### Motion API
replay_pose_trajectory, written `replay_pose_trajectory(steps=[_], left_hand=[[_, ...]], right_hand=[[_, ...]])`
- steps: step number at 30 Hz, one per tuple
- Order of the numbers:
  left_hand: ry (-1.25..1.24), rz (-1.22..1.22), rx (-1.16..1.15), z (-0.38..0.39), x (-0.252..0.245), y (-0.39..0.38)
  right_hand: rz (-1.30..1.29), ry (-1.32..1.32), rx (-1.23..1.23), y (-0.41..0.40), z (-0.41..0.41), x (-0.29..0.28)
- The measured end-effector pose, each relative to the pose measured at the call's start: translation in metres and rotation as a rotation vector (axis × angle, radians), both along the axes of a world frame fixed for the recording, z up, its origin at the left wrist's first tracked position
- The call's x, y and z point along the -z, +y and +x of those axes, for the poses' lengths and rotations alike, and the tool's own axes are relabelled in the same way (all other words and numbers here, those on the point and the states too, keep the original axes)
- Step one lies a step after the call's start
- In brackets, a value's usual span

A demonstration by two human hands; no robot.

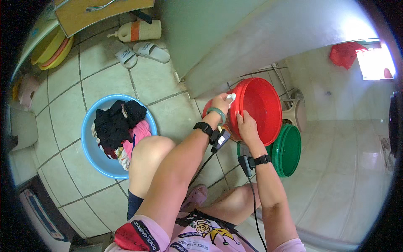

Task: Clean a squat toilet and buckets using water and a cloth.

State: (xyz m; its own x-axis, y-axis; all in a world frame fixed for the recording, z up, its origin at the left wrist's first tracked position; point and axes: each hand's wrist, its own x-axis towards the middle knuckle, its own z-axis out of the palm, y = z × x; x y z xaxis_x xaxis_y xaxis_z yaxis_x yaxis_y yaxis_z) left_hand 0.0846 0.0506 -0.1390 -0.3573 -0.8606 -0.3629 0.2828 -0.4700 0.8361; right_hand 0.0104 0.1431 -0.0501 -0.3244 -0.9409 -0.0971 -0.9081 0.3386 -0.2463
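A red plastic bucket is tilted in front of me, its mouth facing right. My left hand, with a green bangle on the wrist, pinches a small white cloth against the bucket's outer side. Below the rim, my right hand grips the bucket's near side, thumb on the outside. The inside of the bucket is partly in view and looks bare. Just past it stands a green bucket, partly hidden by the red one. Both wrists carry black straps with cabled devices.
A blue basin of clothes sits on the tiled floor by my knee. Slippers and a pump bottle lie farther off. A wall divides the space. Behind the buckets is a beige plastic stool.
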Motion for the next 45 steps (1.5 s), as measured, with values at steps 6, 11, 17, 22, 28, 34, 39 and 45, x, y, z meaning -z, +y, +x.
replay_pose_trajectory(steps=[6,11,17,22,28,34,39,45], left_hand=[[-0.119,-0.100,0.050,0.001,0.003,-0.003],[-0.172,-0.227,-0.114,-0.017,0.016,-0.024],[-0.273,-0.328,-0.187,-0.036,0.018,-0.040],[-0.254,-0.281,0.008,-0.029,0.011,-0.037],[0.014,-0.169,0.045,-0.024,0.010,-0.033],[0.008,-0.176,0.040,-0.020,0.002,-0.022],[-0.203,-0.353,-0.059,-0.022,0.000,-0.014],[-0.267,-0.634,-0.241,-0.013,-0.014,0.010]], right_hand=[[-0.077,-0.027,-0.064,0.005,0.000,0.001],[-0.096,-0.012,-0.017,0.008,0.018,0.002],[-0.033,0.285,-0.016,0.000,0.021,0.005],[-0.099,0.366,-0.090,0.003,0.003,0.005],[-0.132,0.434,-0.235,0.002,-0.012,0.003],[-0.101,0.410,-0.280,0.009,-0.021,-0.006],[-0.273,0.071,0.061,0.011,-0.031,-0.002],[-0.374,-0.258,0.245,0.009,-0.048,0.005]])
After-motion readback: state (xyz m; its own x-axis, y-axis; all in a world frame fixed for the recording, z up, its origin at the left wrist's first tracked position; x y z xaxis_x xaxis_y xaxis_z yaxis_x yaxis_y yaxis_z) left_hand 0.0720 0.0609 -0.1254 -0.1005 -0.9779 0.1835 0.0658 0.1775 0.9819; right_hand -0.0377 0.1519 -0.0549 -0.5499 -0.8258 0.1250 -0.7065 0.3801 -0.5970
